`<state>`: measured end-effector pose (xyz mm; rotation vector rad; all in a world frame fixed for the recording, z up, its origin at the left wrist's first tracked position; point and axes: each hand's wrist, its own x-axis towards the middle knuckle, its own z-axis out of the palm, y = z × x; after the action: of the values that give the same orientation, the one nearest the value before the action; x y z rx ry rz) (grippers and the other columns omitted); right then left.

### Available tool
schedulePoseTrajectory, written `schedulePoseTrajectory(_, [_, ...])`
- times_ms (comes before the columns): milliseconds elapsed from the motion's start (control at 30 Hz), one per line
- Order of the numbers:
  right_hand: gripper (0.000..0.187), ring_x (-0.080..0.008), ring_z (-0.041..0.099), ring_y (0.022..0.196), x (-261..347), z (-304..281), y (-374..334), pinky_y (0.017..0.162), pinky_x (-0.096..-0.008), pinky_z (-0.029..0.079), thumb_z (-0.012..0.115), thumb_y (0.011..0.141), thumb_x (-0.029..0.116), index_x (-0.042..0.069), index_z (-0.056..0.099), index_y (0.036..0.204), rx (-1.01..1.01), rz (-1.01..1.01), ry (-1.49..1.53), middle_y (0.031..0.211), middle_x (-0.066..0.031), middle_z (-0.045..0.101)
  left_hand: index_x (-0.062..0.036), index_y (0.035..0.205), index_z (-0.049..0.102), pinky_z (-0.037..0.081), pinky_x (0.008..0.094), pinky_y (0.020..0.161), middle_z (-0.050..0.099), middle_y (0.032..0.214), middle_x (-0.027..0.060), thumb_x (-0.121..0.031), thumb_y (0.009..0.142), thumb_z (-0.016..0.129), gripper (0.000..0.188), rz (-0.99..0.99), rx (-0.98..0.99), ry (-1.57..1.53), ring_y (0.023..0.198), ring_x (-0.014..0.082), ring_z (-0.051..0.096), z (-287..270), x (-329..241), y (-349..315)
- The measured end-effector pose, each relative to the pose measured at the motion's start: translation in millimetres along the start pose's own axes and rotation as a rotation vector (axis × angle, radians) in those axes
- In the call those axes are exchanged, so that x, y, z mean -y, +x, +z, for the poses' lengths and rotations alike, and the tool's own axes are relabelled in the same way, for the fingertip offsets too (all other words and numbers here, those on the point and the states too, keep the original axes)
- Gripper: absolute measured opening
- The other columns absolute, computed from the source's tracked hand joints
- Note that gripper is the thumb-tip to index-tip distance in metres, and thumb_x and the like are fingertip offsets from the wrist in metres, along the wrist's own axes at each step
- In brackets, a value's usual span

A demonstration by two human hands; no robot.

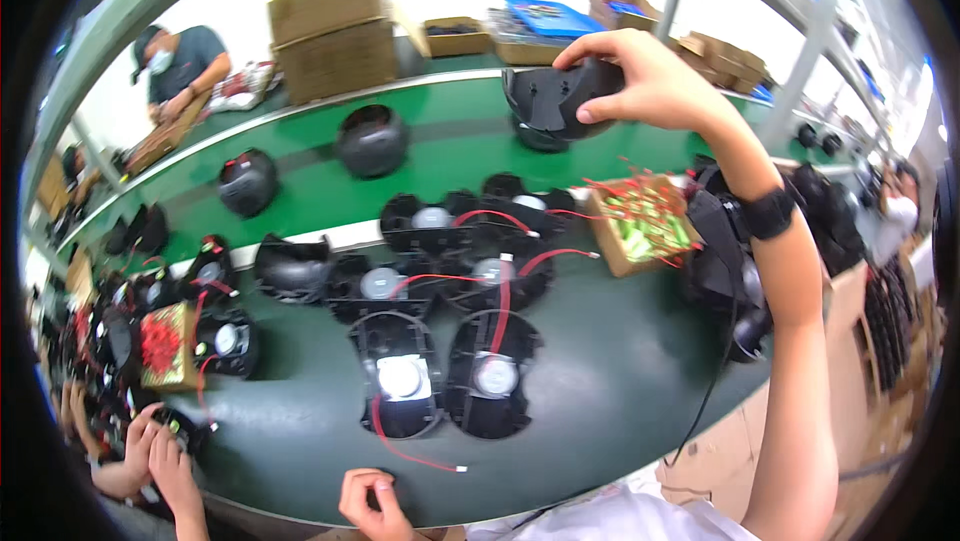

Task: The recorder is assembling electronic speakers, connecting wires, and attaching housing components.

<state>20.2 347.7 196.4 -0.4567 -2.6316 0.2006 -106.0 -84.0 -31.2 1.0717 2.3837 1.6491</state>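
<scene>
My right hand [640, 81] is raised over the far green belt, its thumb and fingers closed on a curved black plastic shell [545, 101]. Just beneath, another dark rounded part [540, 138] is partly hidden by that shell. By the near table edge my left hand [372, 503] is curled; whatever lies inside its fingers, if anything, is hidden. Ahead of it lie two black oval housings, one with a white-framed speaker [402, 378] and one with a round grey speaker [495, 377]. Red wires with white connectors trail from them. Several similar housings [382, 284] sit behind.
A box of red-and-green wired parts [640, 226] stands right of the housings. Rounded black shells [372, 141] rest on the green belt [450, 106]. Another person's hands [160, 461] work at the left; a masked person [185, 71] is beyond. Cartons [335, 36] stand at the back.
</scene>
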Motion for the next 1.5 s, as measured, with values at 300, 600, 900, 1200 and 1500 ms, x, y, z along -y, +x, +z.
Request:
schedulePoseTrajectory(300, [0.042, -0.0278, 0.060, 0.097, 21, -106, -221, 0.090, -0.0368, 0.044, 0.073, 0.065, 0.005, 0.003, 0.061, 0.105, -0.102, 0.434, -0.348, 0.100, -0.0116, 0.064, 0.0037, 0.083, 0.060, 0.046, 0.0337, 0.075, 0.060, 0.083, 0.0133, -0.006, 0.089, 0.055, 0.013, -0.030, 0.032, 0.006, 0.079, 0.0245, 0.056, 2, 9, -4])
schedulePoseTrajectory(600, [0.036, -0.0275, 0.061, 0.091, -12, -102, -299, 0.084, -0.0342, 0.046, 0.073, 0.068, 0.005, 0.003, 0.060, 0.102, -0.364, 0.681, -0.582, 0.096, -0.0120, 0.065, 0.0049, 0.134, 0.039, 0.046, 0.0377, 0.096, 0.055, 0.118, 0.0222, -0.013, 0.093, 0.052, 0.046, -0.201, -0.002, -0.415, 0.109, 0.0301, 0.055, 12, 6, 6])
schedulePoseTrajectory(900, [0.044, -0.0248, 0.061, 0.095, -46, -64, -376, 0.084, -0.0338, 0.047, 0.069, 0.081, 0.016, 0.003, 0.052, 0.119, -0.591, 0.920, -0.246, 0.104, -0.0153, 0.063, 0.0017, 0.139, 0.038, 0.027, 0.0492, 0.110, 0.048, 0.135, 0.0200, -0.035, 0.092, 0.047, 0.060, -0.489, -0.156, -1.018, 0.127, 0.0371, 0.042, 42, 10, 18])
schedulePoseTrajectory(1200, [0.062, -0.0353, 0.033, 0.133, -50, -69, -402, 0.114, -0.0445, 0.016, 0.060, 0.089, 0.028, 0.001, 0.038, 0.140, -0.447, 0.642, -0.809, 0.141, -0.0165, 0.043, 0.0054, 0.142, 0.031, 0.033, 0.0366, 0.107, 0.046, 0.136, 0.0157, -0.030, 0.098, 0.049, 0.059, -0.384, -0.103, -0.912, 0.125, 0.0222, 0.045, 58, 6, 26])
schedulePoseTrajectory(1500, [0.069, -0.0376, 0.036, 0.133, 33, -2, -342, 0.112, -0.0486, 0.021, 0.052, 0.091, 0.042, -0.003, 0.033, 0.140, -0.608, 0.355, -0.413, 0.141, -0.0233, 0.039, -0.0003, 0.147, 0.023, 0.033, 0.0344, 0.106, 0.044, 0.136, 0.0114, -0.031, 0.092, 0.059, 0.072, -0.265, -0.001, -0.664, 0.124, 0.0196, 0.045, 61, 0, 22])
